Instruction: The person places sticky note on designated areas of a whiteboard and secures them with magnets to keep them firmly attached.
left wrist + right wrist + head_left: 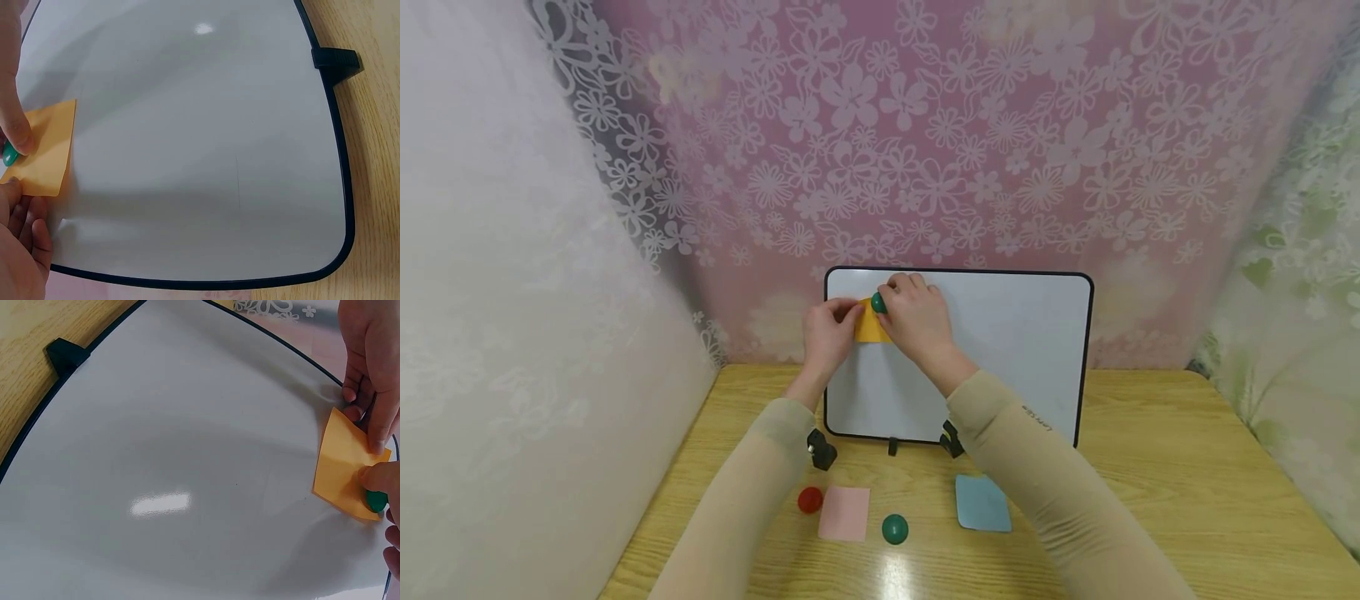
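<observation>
An orange paper square (871, 330) lies against the upper left of a whiteboard (1015, 350). My left hand (831, 332) pinches the paper's left edge between thumb and fingers, as the right wrist view also shows with the left hand (372, 369). A round green magnet (878, 303) sits at the paper's upper part, and my right hand (919, 315) grips it by thumb and fingers. In the left wrist view the green magnet (10, 154) shows beside the right thumb, over the orange paper (50, 147). The right fingertips behind the magnet are partly hidden.
On the wooden table (1165, 467) lie a red magnet (810, 500), a pink paper square (845, 514), a second green magnet (895, 529) and a blue paper square (982, 503). The board stands on small black feet (892, 447) before a flowered backdrop (970, 150).
</observation>
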### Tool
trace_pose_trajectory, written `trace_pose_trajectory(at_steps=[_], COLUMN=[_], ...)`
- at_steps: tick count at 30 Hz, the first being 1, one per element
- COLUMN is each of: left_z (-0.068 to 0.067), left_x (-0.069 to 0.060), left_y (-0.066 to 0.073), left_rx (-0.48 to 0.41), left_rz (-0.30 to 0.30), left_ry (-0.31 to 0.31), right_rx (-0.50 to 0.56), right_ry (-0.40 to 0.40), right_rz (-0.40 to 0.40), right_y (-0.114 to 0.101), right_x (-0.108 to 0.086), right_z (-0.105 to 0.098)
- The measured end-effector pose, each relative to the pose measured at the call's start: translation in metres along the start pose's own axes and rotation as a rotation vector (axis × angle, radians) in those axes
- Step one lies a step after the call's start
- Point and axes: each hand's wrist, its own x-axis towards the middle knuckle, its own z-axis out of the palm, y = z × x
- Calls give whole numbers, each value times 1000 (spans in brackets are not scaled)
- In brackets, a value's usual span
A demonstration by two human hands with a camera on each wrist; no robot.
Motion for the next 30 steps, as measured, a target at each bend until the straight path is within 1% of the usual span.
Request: trace_pose_trajectory(at_steps=[7,12,17,22,26,30], left_z=[1,0,-2,-4,-6,-8], left_x=[0,0,-3,-8,-13,-19], left_y=[0,-1,-4,-8,-13,-19], left_rx=[2,-8,1,7,-11,-35], left_rz=[0,-5,-6,14,30,25], left_ry=[-3,-8,9,17,15,17], right_rx=[-11,-4,50,129,168,208], right_ry=[-9,6,54,100,101,88], right_rz=[1,-12,-14,-4,12,30], right_y=[0,-1,2,7,12,15], right_x=[0,-2,-9,-19,-29,-39], right_z=[1,-3,-5,-5,-4,-2])
